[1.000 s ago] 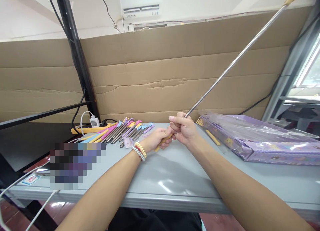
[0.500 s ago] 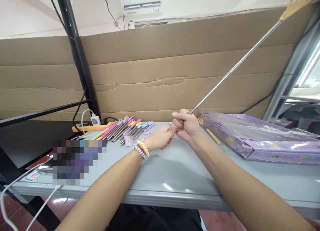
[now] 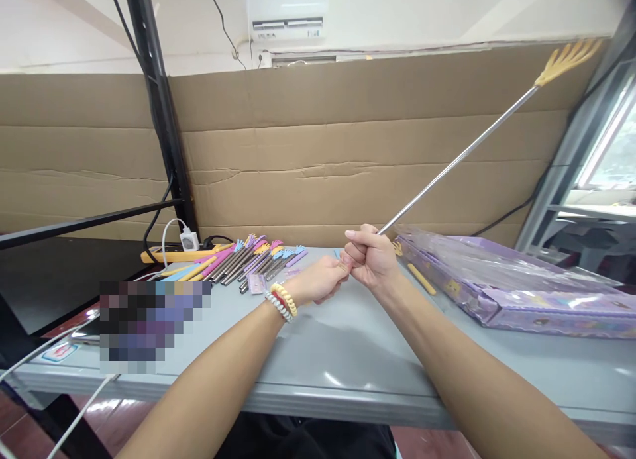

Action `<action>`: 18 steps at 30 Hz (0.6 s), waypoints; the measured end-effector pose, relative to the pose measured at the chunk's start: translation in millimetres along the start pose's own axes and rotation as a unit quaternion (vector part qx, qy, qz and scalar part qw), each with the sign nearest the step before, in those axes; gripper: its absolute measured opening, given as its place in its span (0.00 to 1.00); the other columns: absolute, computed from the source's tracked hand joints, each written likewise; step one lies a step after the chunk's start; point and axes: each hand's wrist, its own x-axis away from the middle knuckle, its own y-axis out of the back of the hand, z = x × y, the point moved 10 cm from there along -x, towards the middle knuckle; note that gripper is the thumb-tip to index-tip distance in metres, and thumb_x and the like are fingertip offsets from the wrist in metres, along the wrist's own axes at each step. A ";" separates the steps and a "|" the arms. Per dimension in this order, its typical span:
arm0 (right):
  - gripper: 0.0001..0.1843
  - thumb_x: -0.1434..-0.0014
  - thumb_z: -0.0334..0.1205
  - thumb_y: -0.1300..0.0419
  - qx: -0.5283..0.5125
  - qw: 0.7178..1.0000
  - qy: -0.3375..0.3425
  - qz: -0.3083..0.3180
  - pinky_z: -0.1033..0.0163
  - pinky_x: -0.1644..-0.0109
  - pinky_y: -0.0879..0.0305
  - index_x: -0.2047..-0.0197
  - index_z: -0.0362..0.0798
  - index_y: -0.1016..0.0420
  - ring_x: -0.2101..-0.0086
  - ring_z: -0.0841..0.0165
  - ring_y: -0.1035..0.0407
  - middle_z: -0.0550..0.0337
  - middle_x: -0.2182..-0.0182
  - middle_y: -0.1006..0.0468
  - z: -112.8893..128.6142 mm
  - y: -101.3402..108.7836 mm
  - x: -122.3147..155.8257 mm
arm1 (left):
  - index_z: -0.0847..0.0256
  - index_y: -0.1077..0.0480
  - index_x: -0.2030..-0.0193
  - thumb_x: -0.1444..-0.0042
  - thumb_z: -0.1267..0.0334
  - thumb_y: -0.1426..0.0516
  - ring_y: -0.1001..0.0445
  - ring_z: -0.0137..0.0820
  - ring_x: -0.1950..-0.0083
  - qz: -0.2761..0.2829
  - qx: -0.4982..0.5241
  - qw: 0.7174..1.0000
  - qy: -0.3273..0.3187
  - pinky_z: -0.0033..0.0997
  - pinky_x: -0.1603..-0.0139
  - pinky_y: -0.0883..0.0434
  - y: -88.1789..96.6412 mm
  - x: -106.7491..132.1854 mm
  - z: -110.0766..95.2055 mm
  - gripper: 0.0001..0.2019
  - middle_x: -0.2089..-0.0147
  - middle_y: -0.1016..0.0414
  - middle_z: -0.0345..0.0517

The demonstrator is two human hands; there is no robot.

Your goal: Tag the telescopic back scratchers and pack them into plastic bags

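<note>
A back scratcher [image 3: 460, 159] with a thin extended silver rod and a yellow claw head slants up to the right. My right hand [image 3: 370, 255] is closed in a fist around the lower part of its rod. Touching it from the left, my left hand [image 3: 322, 277] has its fingers closed in line with the rod, at its lower end; that end is hidden by the fingers. Beaded bracelets [image 3: 282, 303] circle my left wrist. Both hands are held above the grey table [image 3: 342, 353].
Several shortened back scratchers [image 3: 248, 260] lie in a row at the back left. On the right sits a purple box [image 3: 541, 310] with clear plastic over it, and a yellow handle [image 3: 421, 279] beside it. A white charger [image 3: 189, 239] and a black post [image 3: 166, 114] stand left.
The claw head has come down and to the left in view, so the rod slants less steeply. Both hands keep their closed hold, and the view has tilted slightly upward.
</note>
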 end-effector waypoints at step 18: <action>0.32 0.61 0.30 0.36 0.018 0.999 0.012 0.037 0.73 0.88 0.63 0.85 0.47 0.64 0.90 0.82 0.64 0.75 0.90 0.62 4.1 -8.5 2.1 | 0.63 0.41 0.74 0.49 0.45 0.47 0.52 0.18 0.82 0.071 0.212 0.974 -0.022 0.20 0.83 0.53 -2.3 0.2 2.9 0.20 0.79 0.46 0.34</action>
